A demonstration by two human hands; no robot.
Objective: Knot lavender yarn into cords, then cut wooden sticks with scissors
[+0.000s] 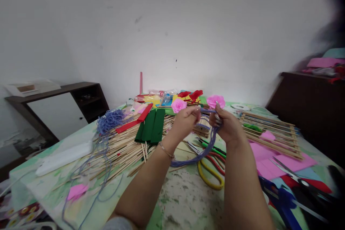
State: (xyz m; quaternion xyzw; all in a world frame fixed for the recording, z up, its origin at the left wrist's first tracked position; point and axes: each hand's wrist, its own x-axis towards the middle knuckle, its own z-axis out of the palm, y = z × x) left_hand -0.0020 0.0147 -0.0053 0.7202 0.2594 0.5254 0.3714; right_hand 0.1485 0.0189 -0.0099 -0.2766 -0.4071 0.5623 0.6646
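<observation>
Both hands are raised over the middle of the table with a looped bundle of purple yarn [201, 156]. My left hand [188, 116], a bracelet at its wrist, is closed on one part of the yarn. Closed on another part is my right hand [225, 122], from which the strands hang in a curve toward my left wrist. A short stretch of yarn spans the gap between the fingers. Below the loop lie scissors with yellow and red handles [211, 178], partly covered by the yarn. Pink paper flowers [179, 105] stand behind the hands.
Many thin wooden sticks [121, 151] spread left of centre, under folded green paper [152, 125]. A tangled purple yarn heap [110, 120] trails strands leftward. At right are a stick frame [272, 133], black-handled scissors [304, 183] and a blue glue gun [280, 199].
</observation>
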